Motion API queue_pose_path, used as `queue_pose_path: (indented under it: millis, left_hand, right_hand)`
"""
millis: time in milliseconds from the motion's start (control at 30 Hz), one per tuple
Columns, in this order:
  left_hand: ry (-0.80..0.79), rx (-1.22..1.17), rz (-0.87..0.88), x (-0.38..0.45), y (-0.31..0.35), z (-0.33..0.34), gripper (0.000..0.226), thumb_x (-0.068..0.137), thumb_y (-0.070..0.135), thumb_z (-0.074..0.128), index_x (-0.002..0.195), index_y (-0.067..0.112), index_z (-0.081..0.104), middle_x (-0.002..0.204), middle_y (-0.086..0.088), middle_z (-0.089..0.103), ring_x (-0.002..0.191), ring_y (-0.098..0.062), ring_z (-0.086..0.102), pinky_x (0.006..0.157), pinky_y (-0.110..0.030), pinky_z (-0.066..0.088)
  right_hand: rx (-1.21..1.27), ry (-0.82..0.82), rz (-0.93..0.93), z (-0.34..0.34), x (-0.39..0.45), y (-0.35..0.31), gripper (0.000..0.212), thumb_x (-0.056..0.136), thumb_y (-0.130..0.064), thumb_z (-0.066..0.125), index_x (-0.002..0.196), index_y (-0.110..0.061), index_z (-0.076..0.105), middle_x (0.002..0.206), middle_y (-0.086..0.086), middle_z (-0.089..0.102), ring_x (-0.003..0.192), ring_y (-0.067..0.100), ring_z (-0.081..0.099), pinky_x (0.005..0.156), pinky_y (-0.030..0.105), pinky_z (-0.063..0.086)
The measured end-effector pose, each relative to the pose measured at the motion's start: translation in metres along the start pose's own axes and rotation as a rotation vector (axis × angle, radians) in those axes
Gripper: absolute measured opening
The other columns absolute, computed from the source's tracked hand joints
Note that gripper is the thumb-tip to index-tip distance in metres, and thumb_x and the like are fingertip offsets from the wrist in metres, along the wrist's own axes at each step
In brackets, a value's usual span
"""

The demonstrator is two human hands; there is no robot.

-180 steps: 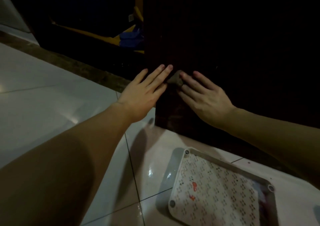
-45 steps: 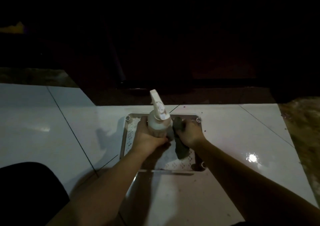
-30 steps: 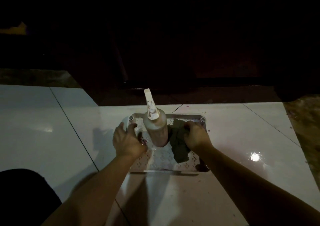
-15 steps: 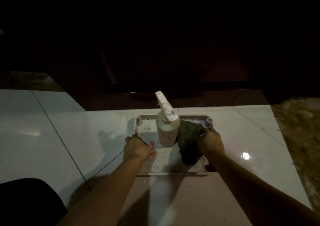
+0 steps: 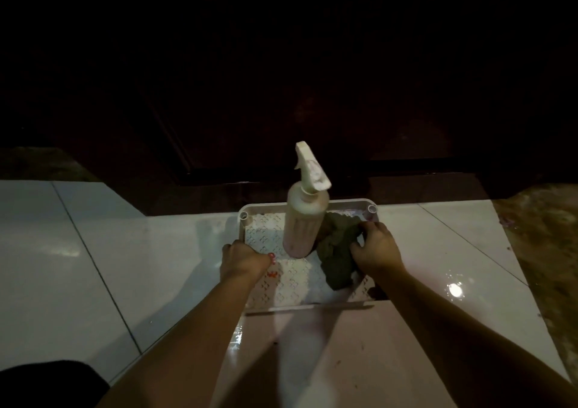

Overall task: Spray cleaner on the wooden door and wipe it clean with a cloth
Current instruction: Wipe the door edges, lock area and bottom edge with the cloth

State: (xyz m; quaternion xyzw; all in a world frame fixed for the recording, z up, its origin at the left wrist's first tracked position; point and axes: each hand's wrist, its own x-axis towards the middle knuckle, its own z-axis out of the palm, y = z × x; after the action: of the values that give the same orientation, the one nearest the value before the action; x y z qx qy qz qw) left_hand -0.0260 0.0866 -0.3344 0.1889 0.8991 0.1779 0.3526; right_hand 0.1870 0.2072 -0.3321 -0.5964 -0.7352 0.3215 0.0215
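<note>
A pale spray bottle (image 5: 304, 220) stands upright in a white perforated tray (image 5: 294, 282) on the tiled floor. A dark green cloth (image 5: 337, 254) lies crumpled in the tray to the bottle's right. My left hand (image 5: 242, 259) grips the tray's left rim, fingers curled over the edge. My right hand (image 5: 377, 248) is curled over the tray's right side, resting on the cloth. The wooden door (image 5: 281, 95) is a very dark surface straight ahead, just behind the tray.
Glossy white floor tiles (image 5: 125, 267) spread left and right, with a light glare at the right. A rough dark threshold strip (image 5: 544, 245) runs along the right. Dark clothing (image 5: 47, 382) shows at the bottom left.
My left hand let go of the spray bottle, which now stands in the tray, and took hold of the tray's left rim. My right hand settled with the cloth at the tray's right side.
</note>
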Motion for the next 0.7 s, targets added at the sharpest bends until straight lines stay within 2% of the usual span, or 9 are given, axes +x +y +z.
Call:
queue_pose_path:
  millis: [200,333,400,467,533,600,633,700]
  left_hand:
    - [0.007,-0.003,-0.014,0.003,0.0,0.001,0.047,0.071,0.032,0.076,0.109,0.008,0.064,0.107,-0.011,0.061,0.093,-0.028,0.063,0.08,-0.035,0.054]
    - [-0.023,-0.067,-0.045,-0.002,0.004,0.0,0.058,0.065,0.034,0.08,0.114,0.008,0.061,0.112,-0.011,0.058,0.095,-0.027,0.062,0.085,-0.04,0.055]
    - [-0.014,-0.006,-0.007,-0.01,0.008,0.001,0.077,0.065,0.034,0.082,0.131,0.014,0.048,0.133,-0.013,0.042,0.117,-0.031,0.051,0.099,-0.044,0.047]
    - [-0.01,0.063,0.173,-0.026,0.017,0.002,0.105,0.059,0.035,0.086,0.143,0.022,0.025,0.151,-0.006,0.018,0.138,-0.03,0.028,0.11,-0.049,0.033]
    - [-0.047,-0.159,0.295,-0.039,0.029,0.004,0.124,0.049,0.033,0.093,0.145,0.028,0.015,0.151,0.0,0.023,0.137,-0.025,0.029,0.109,-0.049,0.035]
    - [-0.03,-0.473,0.23,-0.046,0.041,0.002,0.133,0.042,0.038,0.095,0.146,0.036,0.011,0.151,0.001,0.028,0.135,-0.025,0.034,0.105,-0.052,0.039]
    - [-0.01,-0.586,0.191,-0.048,0.048,0.0,0.131,0.042,0.04,0.094,0.145,0.038,0.013,0.151,0.001,0.03,0.134,-0.025,0.037,0.103,-0.053,0.042]
    - [0.018,-0.755,0.196,-0.048,0.067,-0.005,0.115,0.053,0.032,0.092,0.144,0.03,0.023,0.143,0.0,0.041,0.127,-0.024,0.045,0.1,-0.05,0.045]
  right_hand:
    - [0.031,-0.016,-0.038,-0.001,0.001,0.005,0.038,0.09,-0.028,0.062,0.125,-0.017,0.053,0.124,0.006,0.053,0.115,0.024,0.051,0.103,0.041,0.044]
    - [0.032,-0.016,-0.05,-0.002,-0.001,0.006,0.037,0.089,-0.026,0.062,0.124,-0.015,0.054,0.122,0.008,0.055,0.113,0.026,0.053,0.101,0.039,0.045]
    - [0.032,-0.017,-0.052,-0.002,-0.002,0.006,0.038,0.089,-0.027,0.062,0.124,-0.015,0.053,0.123,0.008,0.056,0.113,0.027,0.053,0.101,0.039,0.045]
    - [0.025,-0.028,-0.056,-0.001,-0.003,0.006,0.039,0.089,-0.026,0.062,0.125,-0.015,0.052,0.124,0.008,0.056,0.114,0.027,0.053,0.102,0.041,0.044]
    - [0.027,-0.043,-0.066,0.002,-0.005,0.007,0.04,0.089,-0.023,0.062,0.126,-0.015,0.051,0.125,0.008,0.056,0.113,0.027,0.053,0.103,0.043,0.044]
    - [0.028,-0.044,-0.076,0.004,-0.008,0.008,0.042,0.089,-0.023,0.063,0.128,-0.015,0.049,0.127,0.008,0.055,0.114,0.027,0.052,0.104,0.043,0.044]
    - [0.02,-0.044,-0.08,0.004,-0.009,0.009,0.044,0.089,-0.024,0.063,0.13,-0.015,0.049,0.128,0.008,0.055,0.115,0.027,0.052,0.105,0.043,0.042]
    - [-0.035,-0.038,-0.093,0.004,-0.009,0.01,0.046,0.09,-0.03,0.061,0.132,-0.02,0.047,0.132,0.006,0.054,0.12,0.026,0.05,0.112,0.046,0.033]
